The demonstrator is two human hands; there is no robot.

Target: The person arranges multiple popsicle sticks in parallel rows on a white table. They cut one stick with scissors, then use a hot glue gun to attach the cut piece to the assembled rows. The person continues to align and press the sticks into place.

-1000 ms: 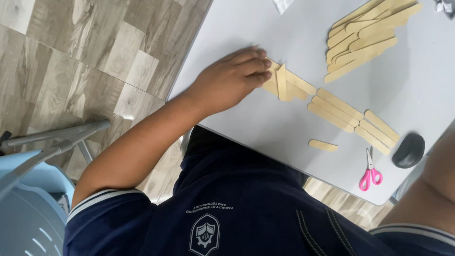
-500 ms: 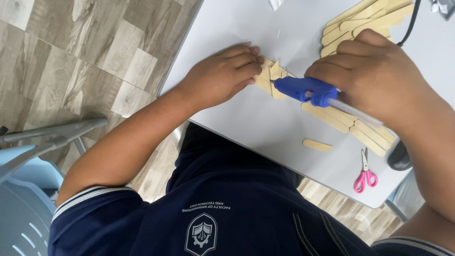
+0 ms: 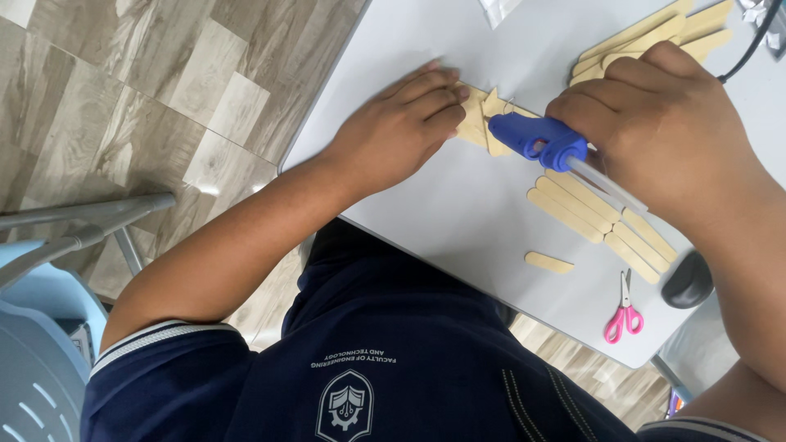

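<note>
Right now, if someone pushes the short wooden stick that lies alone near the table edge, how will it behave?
The short wooden stick looks thin and flat, so it would probably slide rather than roll. It seems light, so a small push may move it far on the smooth white table. It lies close to the edge, so it could fall off.

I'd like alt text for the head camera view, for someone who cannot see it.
A person's right hand holds a blue glue gun with its tip at a small wooden stick piece that the left hand presses onto a white table. More craft sticks and pink scissors lie nearby.
</note>
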